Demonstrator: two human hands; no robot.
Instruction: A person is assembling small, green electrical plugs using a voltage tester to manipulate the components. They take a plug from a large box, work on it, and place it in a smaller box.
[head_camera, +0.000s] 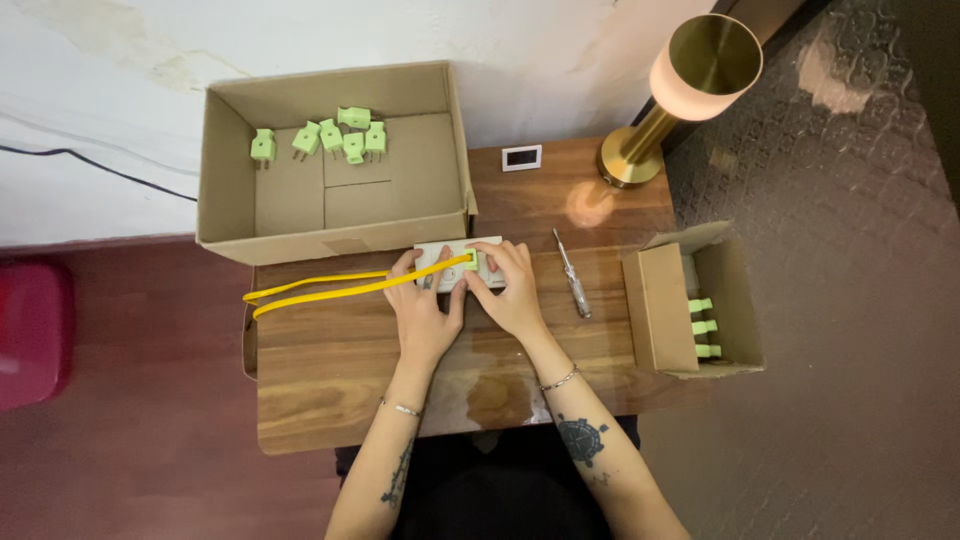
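Note:
A white power strip (452, 252) lies on the wooden table (340, 380), close to the big cardboard box. My left hand (424, 310) rests on its left part, fingers pressing it down. My right hand (512, 292) covers its right end and pinches a light green plug (471, 262) sitting on the strip. A yellow cable (320, 288) runs from the strip leftward, looped back to the table's left edge.
A large open cardboard box (225, 180) at the back holds several green plugs (335, 135). A smaller box (660, 310) at right holds three more green plugs. A screwdriver (573, 275), a brass lamp (690, 80) and a small white display (521, 157) stand nearby.

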